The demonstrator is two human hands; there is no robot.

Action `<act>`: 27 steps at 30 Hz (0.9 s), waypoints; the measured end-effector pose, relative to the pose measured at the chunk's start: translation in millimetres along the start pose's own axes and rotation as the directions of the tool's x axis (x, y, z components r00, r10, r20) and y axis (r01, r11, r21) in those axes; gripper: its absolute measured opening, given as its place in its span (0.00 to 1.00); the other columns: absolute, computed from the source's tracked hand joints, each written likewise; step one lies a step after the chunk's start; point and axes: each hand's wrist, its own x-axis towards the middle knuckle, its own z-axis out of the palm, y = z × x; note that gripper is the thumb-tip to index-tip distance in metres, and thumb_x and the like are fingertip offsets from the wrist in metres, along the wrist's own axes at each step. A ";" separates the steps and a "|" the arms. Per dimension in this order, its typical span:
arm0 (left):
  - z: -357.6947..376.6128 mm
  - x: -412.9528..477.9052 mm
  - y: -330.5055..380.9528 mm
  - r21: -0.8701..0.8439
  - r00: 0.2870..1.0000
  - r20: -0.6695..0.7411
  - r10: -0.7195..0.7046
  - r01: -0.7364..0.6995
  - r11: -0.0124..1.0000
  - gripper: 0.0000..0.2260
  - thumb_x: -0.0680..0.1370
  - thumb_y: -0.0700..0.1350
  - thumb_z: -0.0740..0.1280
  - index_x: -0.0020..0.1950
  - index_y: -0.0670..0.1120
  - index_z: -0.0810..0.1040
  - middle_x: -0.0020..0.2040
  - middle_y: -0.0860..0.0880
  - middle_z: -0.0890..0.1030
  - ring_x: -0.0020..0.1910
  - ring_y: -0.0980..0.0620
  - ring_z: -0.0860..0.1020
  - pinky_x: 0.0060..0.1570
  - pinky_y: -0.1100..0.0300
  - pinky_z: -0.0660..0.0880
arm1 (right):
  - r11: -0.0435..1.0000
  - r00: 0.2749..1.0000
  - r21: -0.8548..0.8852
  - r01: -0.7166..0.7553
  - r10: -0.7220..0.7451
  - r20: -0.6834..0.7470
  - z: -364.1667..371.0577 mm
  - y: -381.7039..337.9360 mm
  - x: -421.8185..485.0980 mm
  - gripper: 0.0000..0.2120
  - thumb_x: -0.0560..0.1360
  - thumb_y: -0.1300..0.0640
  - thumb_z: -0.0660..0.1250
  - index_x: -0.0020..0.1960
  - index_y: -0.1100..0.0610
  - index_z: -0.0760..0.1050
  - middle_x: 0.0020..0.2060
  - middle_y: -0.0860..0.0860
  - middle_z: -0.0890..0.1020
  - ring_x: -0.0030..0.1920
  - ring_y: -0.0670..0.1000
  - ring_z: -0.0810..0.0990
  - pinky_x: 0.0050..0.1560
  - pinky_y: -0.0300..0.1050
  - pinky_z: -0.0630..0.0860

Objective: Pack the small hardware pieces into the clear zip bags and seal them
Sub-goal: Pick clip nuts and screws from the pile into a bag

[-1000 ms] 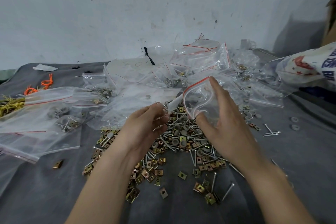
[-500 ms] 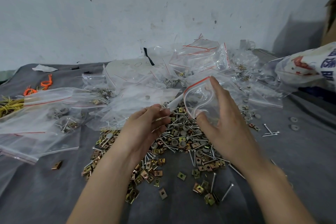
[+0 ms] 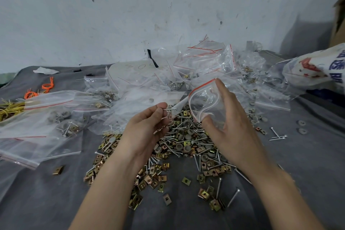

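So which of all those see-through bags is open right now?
The small zip bag held up in the right hand. Its red-edged mouth gapes wide, while the other bags lie flat on the grey cloth.

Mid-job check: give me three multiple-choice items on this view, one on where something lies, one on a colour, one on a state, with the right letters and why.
1. Where does the loose hardware pile lie?
A. on the grey cloth below both hands
B. in a cardboard box
C. on the wall ledge

2. What colour is the strip along the mouth of the held zip bag?
A. blue
B. red
C. green

3. What is the state of that bag?
A. sealed flat
B. torn in half
C. mouth open

Answers:
1 A: screws, square clips and washers are spread on the grey cloth.
2 B: a red line edges its rim.
3 C: the right hand spreads the rim, while the left hand pinches a screw beside it.
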 end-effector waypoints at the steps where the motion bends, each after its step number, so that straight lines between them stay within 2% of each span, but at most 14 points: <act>1: -0.1 0.2 0.2 -0.008 1.000 -0.005 0.006 -0.006 1.000 0.08 0.82 0.40 0.63 0.55 0.45 0.81 0.38 0.52 0.80 0.37 0.56 0.79 0.42 0.60 0.75 | 1.000 1.000 0.000 0.002 -0.002 0.000 0.0 0.1 0.1 0.35 0.80 0.48 0.63 0.82 0.47 0.50 0.69 0.32 0.60 0.70 0.34 0.58 0.68 0.23 0.50; 5: 0.0 0.8 3.2 -0.148 0.999 0.025 -0.044 0.047 0.988 0.08 0.82 0.38 0.60 0.55 0.44 0.79 0.37 0.51 0.80 0.35 0.55 0.80 0.40 0.60 0.77 | 1.000 1.000 0.001 0.001 -0.001 -0.002 0.5 1.0 0.2 0.35 0.80 0.48 0.62 0.82 0.47 0.50 0.68 0.31 0.60 0.69 0.29 0.56 0.67 0.22 0.49; 8: -2.2 -1.2 7.5 -0.373 0.974 0.176 -0.141 0.198 0.906 0.09 0.81 0.37 0.60 0.54 0.46 0.77 0.39 0.50 0.78 0.36 0.55 0.78 0.38 0.60 0.79 | 1.000 1.000 -0.001 -0.002 0.002 0.000 0.7 1.1 -0.1 0.35 0.80 0.48 0.62 0.82 0.47 0.49 0.68 0.31 0.59 0.69 0.31 0.57 0.66 0.22 0.49; 10: -4.1 -3.4 9.5 -0.465 0.947 0.279 -0.158 0.277 0.841 0.09 0.78 0.37 0.60 0.51 0.47 0.77 0.41 0.50 0.76 0.37 0.55 0.77 0.40 0.60 0.78 | 1.000 1.000 -0.001 -0.001 0.001 -0.003 0.6 1.0 0.0 0.35 0.80 0.48 0.63 0.82 0.47 0.49 0.68 0.32 0.59 0.69 0.33 0.58 0.67 0.23 0.50; 14: -6.2 -6.9 12.0 -0.519 0.909 0.404 -0.100 0.317 0.794 0.11 0.78 0.37 0.59 0.48 0.47 0.79 0.43 0.51 0.75 0.38 0.55 0.76 0.43 0.60 0.77 | 1.000 1.000 0.010 -0.003 0.003 0.001 0.5 0.4 0.3 0.35 0.80 0.48 0.62 0.82 0.47 0.49 0.69 0.32 0.59 0.70 0.34 0.59 0.69 0.29 0.53; 17: -7.5 -7.8 12.8 -0.532 0.887 0.459 -0.052 0.321 0.783 0.11 0.77 0.36 0.60 0.49 0.47 0.80 0.44 0.51 0.74 0.39 0.55 0.75 0.45 0.59 0.76 | 1.000 1.000 0.007 -0.002 0.002 0.002 0.1 0.4 0.1 0.35 0.80 0.48 0.62 0.82 0.48 0.49 0.68 0.32 0.59 0.70 0.33 0.58 0.68 0.26 0.51; 20: -7.4 -6.7 12.6 -0.548 0.882 0.471 -0.026 0.315 0.775 0.11 0.76 0.36 0.62 0.51 0.48 0.80 0.44 0.51 0.75 0.40 0.55 0.76 0.46 0.59 0.76 | 1.000 1.000 0.011 -0.005 0.005 0.004 -0.4 -0.4 0.2 0.36 0.79 0.48 0.62 0.82 0.47 0.49 0.69 0.32 0.59 0.70 0.33 0.58 0.69 0.28 0.52; 24: -5.5 -3.8 11.5 -0.579 0.910 0.414 -0.022 0.282 0.765 0.10 0.81 0.39 0.61 0.54 0.49 0.80 0.46 0.53 0.77 0.39 0.58 0.77 0.48 0.62 0.76 | 1.000 1.000 0.006 -0.008 0.008 0.003 -0.9 -1.8 0.3 0.36 0.80 0.50 0.63 0.82 0.48 0.50 0.68 0.33 0.60 0.70 0.34 0.59 0.69 0.31 0.54; 27: -5.5 -2.3 11.5 -0.594 0.932 0.362 -0.014 0.242 0.767 0.09 0.81 0.41 0.62 0.52 0.47 0.82 0.47 0.53 0.79 0.39 0.60 0.77 0.46 0.63 0.77 | 1.000 1.000 0.009 -0.015 0.015 0.004 -1.2 -2.2 0.2 0.36 0.80 0.50 0.64 0.82 0.48 0.50 0.67 0.32 0.60 0.69 0.35 0.59 0.68 0.29 0.53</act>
